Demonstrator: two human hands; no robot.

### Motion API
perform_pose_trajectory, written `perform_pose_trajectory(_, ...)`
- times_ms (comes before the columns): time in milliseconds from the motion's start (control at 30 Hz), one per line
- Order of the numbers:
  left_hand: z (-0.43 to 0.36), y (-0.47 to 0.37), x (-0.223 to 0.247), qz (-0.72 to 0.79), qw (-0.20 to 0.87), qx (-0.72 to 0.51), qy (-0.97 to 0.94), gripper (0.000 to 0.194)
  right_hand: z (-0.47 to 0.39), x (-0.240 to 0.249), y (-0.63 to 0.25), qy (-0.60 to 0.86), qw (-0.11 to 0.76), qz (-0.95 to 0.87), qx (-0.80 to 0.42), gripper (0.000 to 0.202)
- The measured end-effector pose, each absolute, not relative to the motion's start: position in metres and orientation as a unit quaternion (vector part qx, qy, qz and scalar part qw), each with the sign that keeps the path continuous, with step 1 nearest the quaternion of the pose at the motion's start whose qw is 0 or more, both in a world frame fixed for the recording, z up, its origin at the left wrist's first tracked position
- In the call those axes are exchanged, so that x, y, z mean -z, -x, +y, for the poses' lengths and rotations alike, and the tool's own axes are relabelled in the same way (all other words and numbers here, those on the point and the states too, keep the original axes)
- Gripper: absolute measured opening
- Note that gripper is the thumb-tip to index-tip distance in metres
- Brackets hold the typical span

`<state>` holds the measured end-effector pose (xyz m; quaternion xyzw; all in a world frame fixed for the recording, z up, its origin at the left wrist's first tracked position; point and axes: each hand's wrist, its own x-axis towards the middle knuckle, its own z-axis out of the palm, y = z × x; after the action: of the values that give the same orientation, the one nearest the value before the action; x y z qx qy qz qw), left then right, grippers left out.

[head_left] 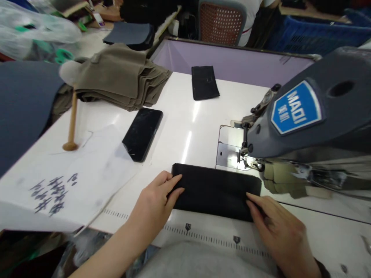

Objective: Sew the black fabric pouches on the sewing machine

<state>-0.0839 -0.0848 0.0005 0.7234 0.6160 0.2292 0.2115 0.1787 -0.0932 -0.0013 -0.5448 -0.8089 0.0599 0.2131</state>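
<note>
A black rectangular fabric piece [216, 191] lies near the table's front edge, just in front of the sewing machine's needle plate. My left hand [159, 197] pinches its left end between thumb and fingers. At the right end my right hand [275, 220] grips the edge the same way. The grey sewing machine [315, 104] stands to the right, its presser foot above the lit plate [228, 154]. A smaller black piece [205, 82] rests farther back on the white table [174, 127].
A black phone [143, 134] and a wooden-handled tool [72, 123] lie to the left, before a stack of olive fabric [116, 75]. Olive pieces [281, 177] sit under the machine arm. A purple board [226, 61] borders the back; a person's white sleeve shows beyond.
</note>
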Motion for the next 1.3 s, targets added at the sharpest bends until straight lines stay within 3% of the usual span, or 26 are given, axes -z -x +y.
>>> perform_pose_trajectory(500, -0.081, 0.086, 0.003, 0.602, 0.173, -0.22, -0.748, 0.031, -0.092, 0.0, -0.176, 0.574, 0.232, -0.778, -0.105, 0.018)
perform_pose_trajectory(933, -0.081, 0.082, 0.003, 0.598, 0.141, -0.23, -0.755, 0.027, -0.093, 0.007, -0.178, 0.59, 0.207, -0.776, -0.081, 0.025)
perform_pose_trajectory(1100, -0.083, 0.079, 0.003, 0.608, 0.072, -0.175, -0.771, 0.02, -0.091, 0.006, -0.175, 0.596, 0.19, -0.778, -0.061, 0.024)
perform_pose_trajectory(1200, -0.08, 0.079, 0.0, 0.562, 0.003, -0.162, -0.811, 0.023, -0.09, 0.006, -0.172, 0.609, 0.171, -0.773, -0.051, 0.023)
perform_pose_trajectory(1300, -0.073, 0.079, -0.003, 0.456, -0.002, -0.127, -0.881, 0.027, -0.091, 0.002, -0.167, 0.63, 0.126, -0.766, -0.025, 0.022)
